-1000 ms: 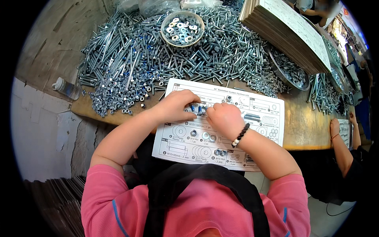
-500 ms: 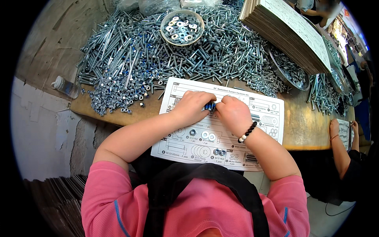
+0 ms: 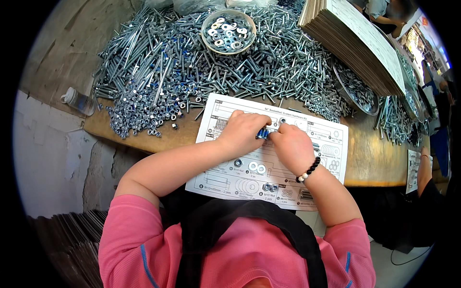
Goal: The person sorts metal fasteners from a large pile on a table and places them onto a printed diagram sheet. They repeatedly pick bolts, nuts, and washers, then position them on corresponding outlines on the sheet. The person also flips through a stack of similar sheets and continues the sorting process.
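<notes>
So the person in the pink top has both hands meeting over the printed hardware sheet [image 3: 307, 126] on the desk [image 3: 370, 163]. The left hand [image 3: 242, 129] and right hand [image 3: 290, 146] are pinched together from either side on a small cluster of blue-tinted nuts [image 3: 262, 133], fingertips closed around them right at the upper middle of the sheet. A second ago the hands were a bit further left and lower on the sheet; since then they've slid up and to the right and closed in tighter, so it looks like the nuts are being lined up onto one of the printed outlines there rather than just being carried.

Lower on the sheet some spots are already filled: a couple of flat washers [image 3: 257, 167] and a dark nut [image 3: 238, 162] sit on their outlines, and another pair of nuts [image 3: 270, 187] lower down. So the sheet looks partly populated, with plenty of outlines still bare.

Beyond the sheet is a huge pile of bolts [image 3: 192, 57] spread across the desk, with a round bowl of washers [image 3: 228, 31] sitting in it, and a stack of cardboard sheets [image 3: 355, 43] at upper right. Another person's arm [image 3: 423, 168] shows at the far right edge
</notes>
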Available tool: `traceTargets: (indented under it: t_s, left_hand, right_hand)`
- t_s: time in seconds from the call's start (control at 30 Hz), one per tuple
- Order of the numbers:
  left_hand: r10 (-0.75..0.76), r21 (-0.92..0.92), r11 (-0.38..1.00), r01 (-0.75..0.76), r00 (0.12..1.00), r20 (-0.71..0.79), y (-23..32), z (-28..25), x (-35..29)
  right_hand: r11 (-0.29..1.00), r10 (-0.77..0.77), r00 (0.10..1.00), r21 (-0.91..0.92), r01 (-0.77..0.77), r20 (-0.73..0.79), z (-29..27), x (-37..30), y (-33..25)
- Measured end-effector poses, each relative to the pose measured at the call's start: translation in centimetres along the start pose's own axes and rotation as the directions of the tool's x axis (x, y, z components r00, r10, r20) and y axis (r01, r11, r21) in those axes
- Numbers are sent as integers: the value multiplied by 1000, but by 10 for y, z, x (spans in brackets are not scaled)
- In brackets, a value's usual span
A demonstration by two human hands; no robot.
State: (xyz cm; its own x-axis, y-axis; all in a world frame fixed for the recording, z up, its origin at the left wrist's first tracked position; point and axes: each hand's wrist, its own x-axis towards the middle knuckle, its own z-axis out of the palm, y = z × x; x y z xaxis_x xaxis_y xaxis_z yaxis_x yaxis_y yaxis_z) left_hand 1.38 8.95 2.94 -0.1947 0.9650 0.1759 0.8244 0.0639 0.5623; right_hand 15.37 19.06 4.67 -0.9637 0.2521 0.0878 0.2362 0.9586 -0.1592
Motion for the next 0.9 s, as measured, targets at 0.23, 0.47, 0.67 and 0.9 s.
traceTargets:
  t_s: [0.23,0.47,0.67,0.9]
  left_hand:
    - [-2,-13,1000,2,1000,-2,-2,2,-4]
    - [-111,-68,993,100,975,-192,-31,-46,-22]
    - [-388,151,837,526,765,-514,-127,-117,-56]
    - [-613,333,556,762,646,-454,-167,-133,-54]
  right_hand:
    - [999,-6,1000,-34,6,2,-1,2,-1]
    - [992,-90,985,73,102,-150,-24,39,-10]
    - [944,-247,961,195,267,-122,-8,124,-42]
    - [901,-221,974,370,226,-57,34,226,-104]
